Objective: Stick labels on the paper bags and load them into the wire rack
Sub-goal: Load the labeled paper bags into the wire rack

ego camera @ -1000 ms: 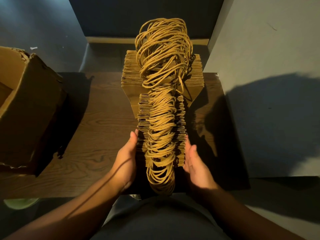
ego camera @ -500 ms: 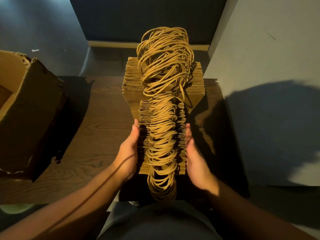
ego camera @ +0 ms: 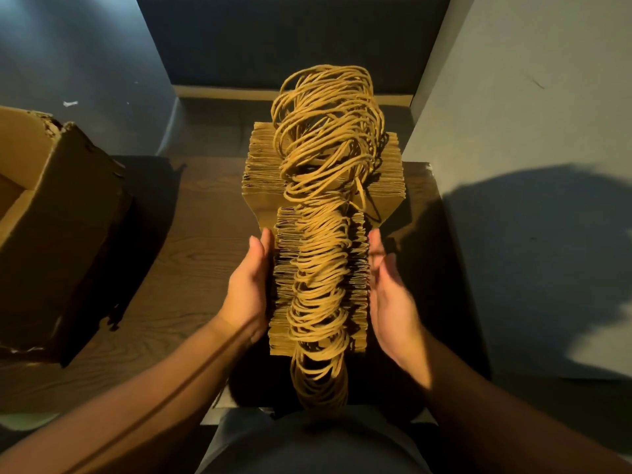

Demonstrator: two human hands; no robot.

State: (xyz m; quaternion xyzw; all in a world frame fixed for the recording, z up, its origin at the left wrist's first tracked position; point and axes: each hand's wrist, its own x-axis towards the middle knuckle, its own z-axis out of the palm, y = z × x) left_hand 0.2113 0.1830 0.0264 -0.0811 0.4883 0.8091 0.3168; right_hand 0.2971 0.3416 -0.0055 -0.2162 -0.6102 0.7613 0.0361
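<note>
Item: paper bags (ego camera: pixel 321 285), brown, folded flat, stood on edge in a packed row on the wooden table (ego camera: pixel 191 268) directly before the person; twisted-paper handles (ego camera: pixel 325 159) rose in a tangled ridge along the top. A wider batch stood at the far end. Left hand (ego camera: pixel 248 285) lay flat with fingers straight against the row's left side; right hand (ego camera: pixel 390 295), fingers straight, blurred, sat just beside the right side, contact uncertain. Likely purpose: squaring the row. Cardboard box (ego camera: pixel 58 234), torn, stood at left, contents hidden. No labels or wire rack visible.
</note>
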